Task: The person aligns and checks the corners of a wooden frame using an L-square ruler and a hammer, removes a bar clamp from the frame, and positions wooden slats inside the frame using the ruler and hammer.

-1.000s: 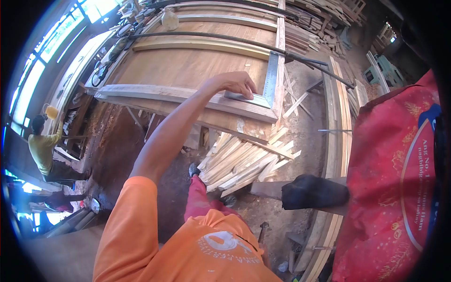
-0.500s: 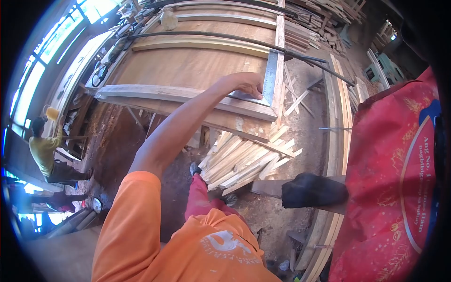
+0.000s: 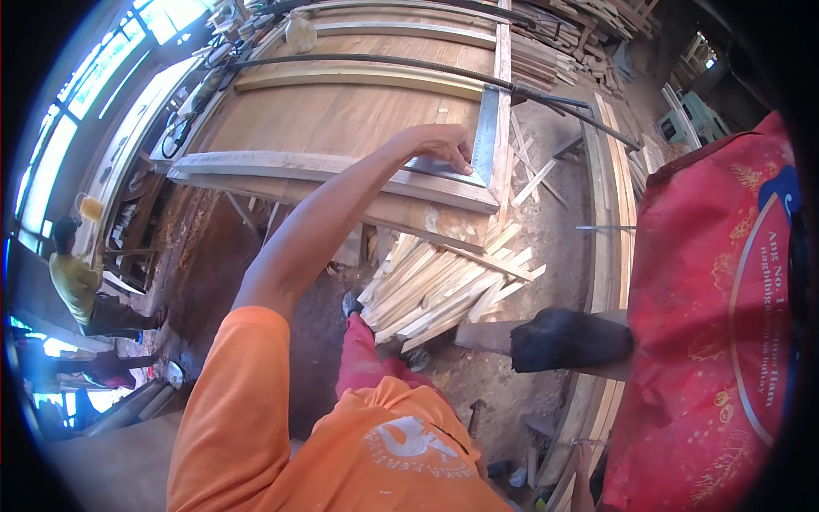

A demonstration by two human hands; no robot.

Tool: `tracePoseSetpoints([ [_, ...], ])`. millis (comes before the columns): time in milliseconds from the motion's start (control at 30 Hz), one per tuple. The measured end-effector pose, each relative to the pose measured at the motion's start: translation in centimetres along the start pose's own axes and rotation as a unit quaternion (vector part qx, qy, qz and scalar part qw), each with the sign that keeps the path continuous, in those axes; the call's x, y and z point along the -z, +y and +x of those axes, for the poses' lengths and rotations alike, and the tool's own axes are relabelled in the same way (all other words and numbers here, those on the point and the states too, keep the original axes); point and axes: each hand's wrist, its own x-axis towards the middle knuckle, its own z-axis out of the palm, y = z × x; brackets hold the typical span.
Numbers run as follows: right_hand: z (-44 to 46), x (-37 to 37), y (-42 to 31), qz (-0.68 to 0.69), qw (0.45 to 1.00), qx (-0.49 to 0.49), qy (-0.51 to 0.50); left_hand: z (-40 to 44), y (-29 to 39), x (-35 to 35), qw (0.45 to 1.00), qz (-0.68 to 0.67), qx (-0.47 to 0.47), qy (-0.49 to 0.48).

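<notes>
My left hand (image 3: 445, 147) reaches over the corner of a wooden frame (image 3: 341, 173). Its fingers are curled down onto a metal try square (image 3: 485, 136), with the fingertips at the inner corner. One arm of the square lies along the side rail; the other, partly under my hand, runs along the near rail. At the bottom right edge a strip of forearm (image 3: 583, 488) shows beside the timber, seemingly my right arm; its fingers cannot be made out.
Long metal bar clamps (image 3: 375, 61) cross the frame. Below it lies a pile of wood strips (image 3: 444, 286). Long boards (image 3: 607, 256) and a red printed cloth (image 3: 708, 316) are at right, near a black cloth bundle (image 3: 570, 341). Another person (image 3: 81, 277) stands at far left.
My left hand stays at the square's corner, shifting slightly left in view along with the frame. A forearm has come into view at the bottom right.
</notes>
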Motion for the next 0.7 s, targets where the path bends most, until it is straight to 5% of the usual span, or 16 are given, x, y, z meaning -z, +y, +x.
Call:
tracePoseSetpoints([
  [700, 0.3, 3.7, -4.2, -0.043, 0.998, 0.002, 0.042, -0.7, -0.4, -1.8, 0.985, -0.154, -0.011, 0.075],
])
